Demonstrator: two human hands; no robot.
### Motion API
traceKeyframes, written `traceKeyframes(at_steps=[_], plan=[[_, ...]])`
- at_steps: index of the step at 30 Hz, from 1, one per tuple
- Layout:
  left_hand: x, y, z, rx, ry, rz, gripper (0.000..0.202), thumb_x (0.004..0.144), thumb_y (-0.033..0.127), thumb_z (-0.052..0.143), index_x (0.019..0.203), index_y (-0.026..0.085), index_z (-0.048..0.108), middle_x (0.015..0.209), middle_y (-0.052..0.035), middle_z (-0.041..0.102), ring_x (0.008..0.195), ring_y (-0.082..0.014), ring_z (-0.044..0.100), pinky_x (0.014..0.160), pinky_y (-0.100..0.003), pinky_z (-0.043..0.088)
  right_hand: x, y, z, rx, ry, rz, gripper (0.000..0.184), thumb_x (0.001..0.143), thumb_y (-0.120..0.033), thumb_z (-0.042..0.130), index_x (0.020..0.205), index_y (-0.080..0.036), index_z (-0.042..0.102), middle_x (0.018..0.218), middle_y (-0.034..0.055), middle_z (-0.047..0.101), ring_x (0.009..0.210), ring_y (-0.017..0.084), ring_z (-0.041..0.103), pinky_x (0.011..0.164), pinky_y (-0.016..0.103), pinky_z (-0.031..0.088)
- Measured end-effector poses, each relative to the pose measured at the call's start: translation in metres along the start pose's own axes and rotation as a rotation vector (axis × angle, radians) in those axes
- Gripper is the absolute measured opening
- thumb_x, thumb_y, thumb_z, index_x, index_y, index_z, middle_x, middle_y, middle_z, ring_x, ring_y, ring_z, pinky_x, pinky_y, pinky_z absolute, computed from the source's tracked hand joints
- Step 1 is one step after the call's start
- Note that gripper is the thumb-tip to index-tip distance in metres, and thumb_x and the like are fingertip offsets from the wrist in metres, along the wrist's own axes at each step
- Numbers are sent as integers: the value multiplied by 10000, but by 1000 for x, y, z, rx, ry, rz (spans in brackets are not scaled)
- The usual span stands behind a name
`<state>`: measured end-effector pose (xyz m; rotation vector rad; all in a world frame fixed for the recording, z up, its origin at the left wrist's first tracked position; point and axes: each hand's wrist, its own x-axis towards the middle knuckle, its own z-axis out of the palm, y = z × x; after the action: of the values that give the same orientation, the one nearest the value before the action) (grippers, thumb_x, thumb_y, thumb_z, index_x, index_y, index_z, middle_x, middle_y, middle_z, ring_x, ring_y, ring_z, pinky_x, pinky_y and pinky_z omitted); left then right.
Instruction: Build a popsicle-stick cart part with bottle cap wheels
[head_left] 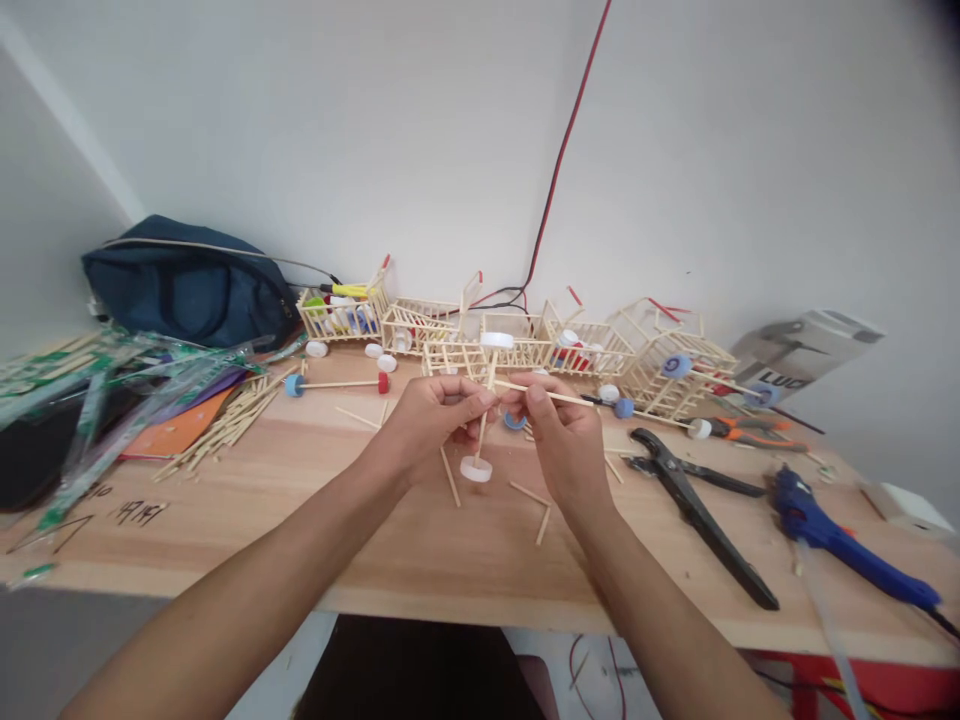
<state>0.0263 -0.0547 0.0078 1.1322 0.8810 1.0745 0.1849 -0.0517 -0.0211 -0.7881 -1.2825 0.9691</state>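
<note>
Above the middle of the table, my left hand (442, 412) is closed on a wooden stick axle (481, 440). The axle stands nearly upright with a white bottle cap (496, 341) at its top and another white cap (476, 469) at its bottom. My right hand (566, 425) pinches a thin wooden stick (555, 396) between thumb and fingers. That stick lies almost level, its left end against or very close to the axle; the fingers partly hide where they meet. A blue cap (514, 422) sits behind my right fingertips.
Several small stick-built carts (592, 345) line the wall. Pliers with black handles (705, 510), a blue glue gun (847, 540) and orange-handled pliers (757, 430) lie right. Loose sticks (225, 425), plastic wrappers (97, 400) and a blue bag (191, 285) are left. A capped axle (337, 385) lies behind my left hand.
</note>
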Motion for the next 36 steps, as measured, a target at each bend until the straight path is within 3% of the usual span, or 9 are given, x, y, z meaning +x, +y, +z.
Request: traceKeyframes(at_steps=[12,22,30,36], plan=[[-24,-12,5,-49,54,18,323,664,407,774,653,128,613,571,23,552,503,-69,511,523,-209,475,-6,0,3,-112,-32,-19,192,864,-365,609,874,-197,702,747,13,699,688,141,608,683,277,486],[-37,-30,-6,-39,132,58,351,638,424,790,666,114,629,558,10,566,462,-77,510,494,-220,468,-19,2,15,-142,-117,15,222,874,-364,577,819,-180,688,755,22,693,713,155,606,718,292,475],[-8,0,1,-16,105,180,351,618,423,791,640,119,616,503,23,539,446,-73,483,468,-216,464,16,-4,13,-68,-56,-89,249,885,-396,559,860,-173,667,752,15,660,710,144,589,715,280,457],[16,18,-4,-12,77,253,360,596,421,806,662,119,620,587,8,586,484,-70,498,485,-209,454,46,-13,20,-85,-63,-181,254,875,-416,566,844,-179,653,720,10,647,691,149,579,687,279,456]])
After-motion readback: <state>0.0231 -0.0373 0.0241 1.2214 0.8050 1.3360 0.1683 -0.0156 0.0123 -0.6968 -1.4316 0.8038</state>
